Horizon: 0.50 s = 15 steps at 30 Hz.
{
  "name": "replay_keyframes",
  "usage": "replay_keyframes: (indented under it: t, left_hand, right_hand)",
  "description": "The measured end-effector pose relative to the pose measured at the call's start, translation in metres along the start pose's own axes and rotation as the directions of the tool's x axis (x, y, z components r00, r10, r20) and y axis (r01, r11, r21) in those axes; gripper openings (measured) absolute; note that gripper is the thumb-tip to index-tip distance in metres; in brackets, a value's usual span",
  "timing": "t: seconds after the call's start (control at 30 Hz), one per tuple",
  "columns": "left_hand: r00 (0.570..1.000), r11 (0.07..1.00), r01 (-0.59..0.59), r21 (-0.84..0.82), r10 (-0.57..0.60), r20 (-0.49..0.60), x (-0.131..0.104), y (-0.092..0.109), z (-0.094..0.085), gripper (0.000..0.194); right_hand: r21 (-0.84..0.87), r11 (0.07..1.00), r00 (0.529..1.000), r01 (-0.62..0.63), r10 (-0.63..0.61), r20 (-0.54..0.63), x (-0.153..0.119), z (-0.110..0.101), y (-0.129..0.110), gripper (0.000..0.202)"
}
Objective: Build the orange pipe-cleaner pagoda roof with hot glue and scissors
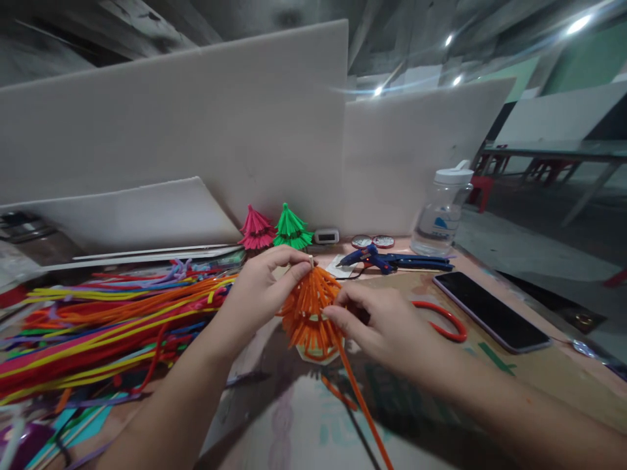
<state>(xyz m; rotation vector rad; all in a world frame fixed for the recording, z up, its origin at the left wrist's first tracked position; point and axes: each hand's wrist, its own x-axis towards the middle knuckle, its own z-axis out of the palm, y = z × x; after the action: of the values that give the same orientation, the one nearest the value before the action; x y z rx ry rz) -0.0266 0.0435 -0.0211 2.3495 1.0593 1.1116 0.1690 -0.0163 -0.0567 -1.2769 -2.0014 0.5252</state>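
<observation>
An orange pipe-cleaner tree (pixel 309 303) with layered strands stands tilted between my hands over the board-covered table. My left hand (pixel 269 281) pinches the pale stick at its tip, thumb and forefinger closed. On its right side, my right hand (pixel 367 316) has thumb and fingers pressed together on an orange pipe cleaner (pixel 362 405), whose long end hangs down toward me. A pale base (pixel 306 354) shows under the tree. One short orange piece (pixel 339 393) lies just below it.
Loose coloured pipe cleaners (pixel 122 320) spread at left. Pink (pixel 257 228) and green (pixel 291 227) trees stand behind. A blue glue gun (pixel 375 259), red-handled scissors (pixel 448 323), phone (pixel 490 310) and water bottle (pixel 441 212) are at right. White boards (pixel 220 130) form a back wall.
</observation>
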Motion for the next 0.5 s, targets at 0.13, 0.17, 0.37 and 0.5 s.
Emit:
replay_keyframes:
  t: [0.13, 0.17, 0.37, 0.5]
  left_hand:
    - [0.999, 0.999, 0.032, -0.022, -0.032, -0.004, 0.0, -0.003, 0.0, 0.018]
    - [0.999, 0.999, 0.037, -0.029, -0.037, -0.004, 0.0, -0.003, 0.0, 0.018]
    - [0.998, 0.997, 0.061, -0.043, -0.062, -0.009, 0.001, 0.001, 0.0, 0.018]
    - [0.999, 0.998, 0.049, -0.027, -0.049, -0.012, 0.001, 0.001, -0.001, 0.019]
  right_hand:
    - [0.028, 0.996, 0.98, -0.085, 0.078, 0.182, 0.002, -0.008, 0.003, 0.032]
    - [0.081, 0.988, 0.964, -0.131, 0.107, 0.244, 0.003, -0.008, 0.004, 0.033]
    - [0.452, 0.786, 0.827, -0.422, 0.13, 0.546, 0.005, 0.008, 0.008, 0.026]
    - [0.547, 0.715, 0.839, -0.434, 0.1, 0.535, 0.003, 0.018, 0.012, 0.03]
